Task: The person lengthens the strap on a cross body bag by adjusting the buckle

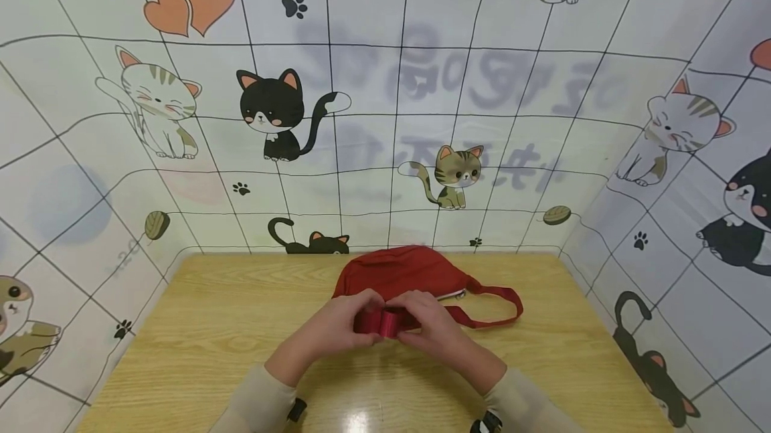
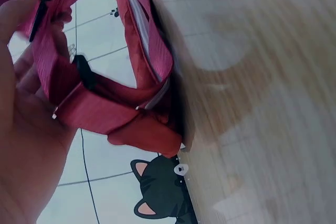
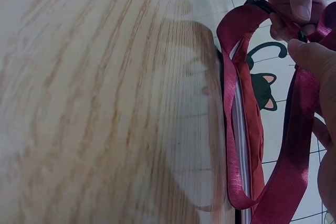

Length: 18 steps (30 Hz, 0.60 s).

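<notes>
A red waist bag lies on the wooden table in front of both hands, its zip along the near side. My left hand and right hand meet over its near edge. Both pinch the shiny red strap between thumb and fingers, raised in a loop off the table. Close to the fingertips in the left wrist view is a black plastic strap fitting, with a second black piece lower on the strap. The fingers partly hide these fittings.
Another stretch of strap loops out on the table to the bag's right. The wood-grain table is enclosed at the back and sides by a white cat-print sheet.
</notes>
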Each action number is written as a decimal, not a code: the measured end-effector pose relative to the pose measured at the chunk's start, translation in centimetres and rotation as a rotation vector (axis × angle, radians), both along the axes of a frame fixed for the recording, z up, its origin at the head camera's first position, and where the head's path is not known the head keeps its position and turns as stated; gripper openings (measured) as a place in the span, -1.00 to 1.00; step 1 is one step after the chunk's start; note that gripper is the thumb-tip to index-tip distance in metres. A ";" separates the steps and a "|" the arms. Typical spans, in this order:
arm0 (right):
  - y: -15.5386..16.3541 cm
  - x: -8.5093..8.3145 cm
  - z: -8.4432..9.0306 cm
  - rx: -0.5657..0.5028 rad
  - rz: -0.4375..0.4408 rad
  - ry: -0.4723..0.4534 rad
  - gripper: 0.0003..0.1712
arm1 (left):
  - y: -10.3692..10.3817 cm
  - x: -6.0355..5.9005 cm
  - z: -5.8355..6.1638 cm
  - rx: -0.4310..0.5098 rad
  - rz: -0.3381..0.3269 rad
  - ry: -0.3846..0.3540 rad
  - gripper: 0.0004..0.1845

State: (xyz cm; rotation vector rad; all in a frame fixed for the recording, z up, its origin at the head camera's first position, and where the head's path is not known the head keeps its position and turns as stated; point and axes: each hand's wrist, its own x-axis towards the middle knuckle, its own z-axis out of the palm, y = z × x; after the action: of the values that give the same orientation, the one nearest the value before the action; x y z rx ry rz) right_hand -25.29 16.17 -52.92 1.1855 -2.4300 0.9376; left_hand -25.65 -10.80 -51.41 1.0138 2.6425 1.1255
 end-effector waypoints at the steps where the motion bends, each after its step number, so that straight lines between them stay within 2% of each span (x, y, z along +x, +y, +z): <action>1: 0.0 0.1 0.0 -0.002 -0.007 -0.012 -0.35 | 0.1 0.1 0.0 -0.006 0.010 0.008 -0.50; 5: -0.1 0.2 -0.1 0.001 -0.046 -0.053 -0.39 | 0.6 0.4 0.0 -0.018 0.028 0.058 -0.47; 9: 0.0 0.3 0.0 0.007 -0.047 -0.049 -0.38 | 0.9 0.4 0.0 -0.022 0.034 0.108 -0.48; 14: 0.4 0.4 0.5 -0.057 0.019 -0.021 -0.27 | 1.1 0.2 -0.1 -0.038 0.025 0.153 -0.49; 18: 0.2 0.8 1.4 -0.089 0.059 0.039 -0.22 | 1.2 0.1 -0.3 -0.053 0.029 0.174 -0.50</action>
State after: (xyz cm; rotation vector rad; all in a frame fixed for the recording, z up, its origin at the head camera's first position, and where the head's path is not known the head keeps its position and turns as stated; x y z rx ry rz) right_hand -24.52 16.38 -51.54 1.2385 -2.3089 1.0192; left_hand -25.52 -9.62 -51.69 1.1150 2.8128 1.0098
